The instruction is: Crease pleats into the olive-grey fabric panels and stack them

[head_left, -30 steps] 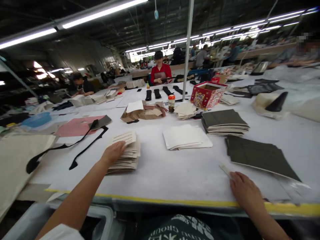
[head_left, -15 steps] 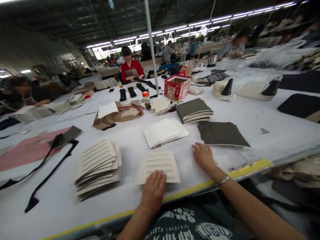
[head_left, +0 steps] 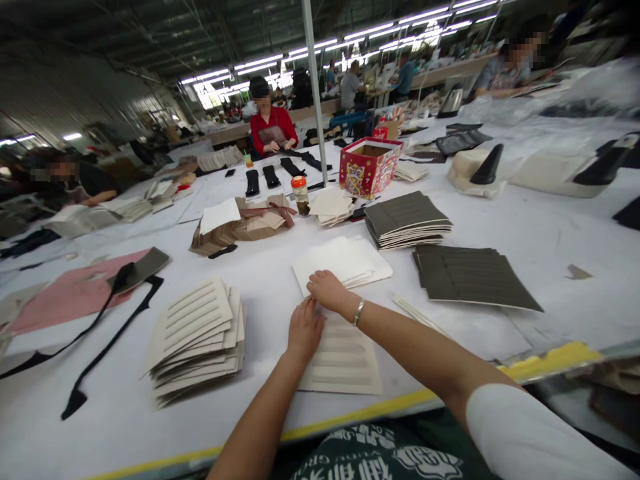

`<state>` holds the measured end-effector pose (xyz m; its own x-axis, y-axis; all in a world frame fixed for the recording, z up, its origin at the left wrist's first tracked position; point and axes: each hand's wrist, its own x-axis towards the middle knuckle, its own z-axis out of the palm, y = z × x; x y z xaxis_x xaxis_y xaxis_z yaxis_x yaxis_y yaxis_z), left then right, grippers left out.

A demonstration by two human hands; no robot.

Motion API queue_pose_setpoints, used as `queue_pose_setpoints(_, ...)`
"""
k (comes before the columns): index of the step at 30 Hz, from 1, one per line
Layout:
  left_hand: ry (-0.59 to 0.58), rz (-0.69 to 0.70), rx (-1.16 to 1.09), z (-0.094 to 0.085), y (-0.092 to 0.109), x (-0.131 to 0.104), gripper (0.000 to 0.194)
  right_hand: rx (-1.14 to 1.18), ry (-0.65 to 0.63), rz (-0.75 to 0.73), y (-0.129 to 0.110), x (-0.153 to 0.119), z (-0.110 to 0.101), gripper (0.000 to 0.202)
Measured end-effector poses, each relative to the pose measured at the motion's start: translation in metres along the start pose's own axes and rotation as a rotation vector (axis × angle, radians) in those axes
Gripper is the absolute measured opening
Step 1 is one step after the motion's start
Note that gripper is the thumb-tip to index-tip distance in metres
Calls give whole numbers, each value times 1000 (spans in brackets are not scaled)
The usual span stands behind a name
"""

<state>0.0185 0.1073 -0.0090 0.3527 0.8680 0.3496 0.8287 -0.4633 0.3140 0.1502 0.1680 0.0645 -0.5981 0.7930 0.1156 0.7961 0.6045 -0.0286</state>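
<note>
Looks like squaring up the cream panel (head_left: 345, 357) near the front edge of the table (head_left: 265, 283), left hand (head_left: 305, 328) and right hand (head_left: 328, 291) close together at its far end, can't tell if pinching, next wants a steady touch imo

A single panel (head_left: 346, 357) lies right of a panel stack (head_left: 197, 337).

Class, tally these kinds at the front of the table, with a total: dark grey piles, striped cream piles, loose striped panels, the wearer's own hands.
Dark grey piles: 2
Striped cream piles: 1
Loose striped panels: 1
Wearer's own hands: 2
Total: 6
</note>
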Motion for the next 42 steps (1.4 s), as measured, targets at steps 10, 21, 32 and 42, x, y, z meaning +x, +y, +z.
queue_pose_setpoints(10, -178, -84, 12, -11, -8, 21, 34, -42, -57, -55, 5, 8, -4, 18)
queue_pose_setpoints(21, -193, -42, 85, -13, -10, 22, 30, 106, 12, -16, 5, 15, 0, 18)
queue_pose_setpoints(32, -279, -134, 201, -23, 11, 32, 45, 1201, 1207, 980, 134, -43, -76, 22)
queue_pose_setpoints(42, -372, -248, 156, -31, 22, -38, 65, 1393, 1036, 568, 63, -133, -123, 16)
